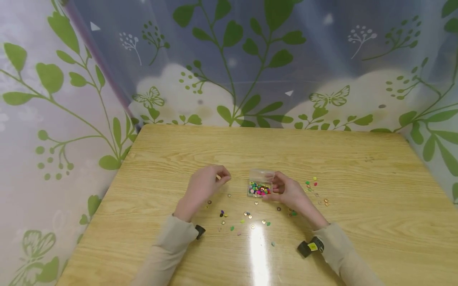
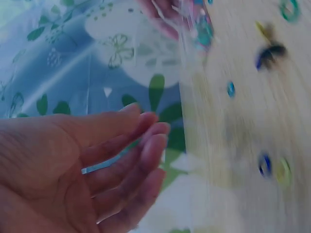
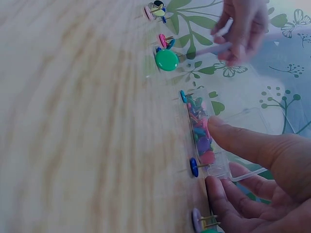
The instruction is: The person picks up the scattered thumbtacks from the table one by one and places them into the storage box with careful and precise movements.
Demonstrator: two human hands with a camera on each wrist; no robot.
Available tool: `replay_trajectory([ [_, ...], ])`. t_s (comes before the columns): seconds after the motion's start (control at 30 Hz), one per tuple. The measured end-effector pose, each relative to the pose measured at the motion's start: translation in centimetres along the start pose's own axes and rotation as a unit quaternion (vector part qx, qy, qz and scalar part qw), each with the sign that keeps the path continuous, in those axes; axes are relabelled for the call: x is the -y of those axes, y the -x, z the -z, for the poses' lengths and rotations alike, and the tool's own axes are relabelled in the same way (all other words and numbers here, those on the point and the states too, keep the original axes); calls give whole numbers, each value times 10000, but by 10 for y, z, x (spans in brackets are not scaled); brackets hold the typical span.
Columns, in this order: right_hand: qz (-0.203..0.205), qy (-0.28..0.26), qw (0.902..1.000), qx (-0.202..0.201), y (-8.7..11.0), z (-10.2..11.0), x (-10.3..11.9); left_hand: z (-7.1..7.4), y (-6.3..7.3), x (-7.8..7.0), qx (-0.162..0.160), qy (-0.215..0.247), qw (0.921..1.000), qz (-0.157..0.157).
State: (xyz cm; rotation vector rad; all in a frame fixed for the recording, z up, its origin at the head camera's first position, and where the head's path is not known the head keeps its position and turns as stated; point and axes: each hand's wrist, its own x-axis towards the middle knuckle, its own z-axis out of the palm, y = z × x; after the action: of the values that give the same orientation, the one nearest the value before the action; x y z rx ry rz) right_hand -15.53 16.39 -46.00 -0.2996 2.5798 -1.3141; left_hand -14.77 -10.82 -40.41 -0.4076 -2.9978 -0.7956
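A small clear plastic box [image 1: 262, 174] with its lid raised sits on the table, filled with colourful thumbtacks [image 1: 258, 188]. My right hand [image 1: 290, 194] holds this box at its right side; in the right wrist view the thumb [image 3: 243, 141] lies along one side and the fingers are on the other. My left hand [image 1: 204, 186] hovers to the left of the box, apart from it. Its fingers [image 2: 129, 179] are loosely bent with the thumb close to the index finger, and nothing shows between them. A green thumbtack [image 3: 167, 59] lies on the wood beyond the box.
Loose thumbtacks [image 1: 250, 217] are scattered in front of the box, with several more [image 1: 315, 184] to the right of my right hand. The wooden table [image 1: 171, 151] ends at a leaf-patterned curtain [image 1: 200, 95] behind and at both sides.
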Motion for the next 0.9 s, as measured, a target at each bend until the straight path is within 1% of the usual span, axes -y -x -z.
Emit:
replay_trajectory([
  [0.1,8,-10,10000,4,0,0,0,4,8,12,283,1,9995,154],
  [0.23,27,23,10000,-3,1,0,0,5,17,26,575,-124,9980,234],
  [0.43,22,42,10000,-25,1,1,1,3,26,37,874,-176,9953,372],
  [0.53,16,18,10000,-40,1,0,2,1,29,40,887,-159,9953,357],
  [0.67,79,-4,10000,-15,2,0,2,-2,30,41,792,-146,9961,363],
  [0.8,109,-59,9999,1,1,0,2,-3,30,42,691,-87,9966,428],
  [0.9,76,-99,9999,-11,1,0,1,-2,30,42,686,-60,9965,479],
])
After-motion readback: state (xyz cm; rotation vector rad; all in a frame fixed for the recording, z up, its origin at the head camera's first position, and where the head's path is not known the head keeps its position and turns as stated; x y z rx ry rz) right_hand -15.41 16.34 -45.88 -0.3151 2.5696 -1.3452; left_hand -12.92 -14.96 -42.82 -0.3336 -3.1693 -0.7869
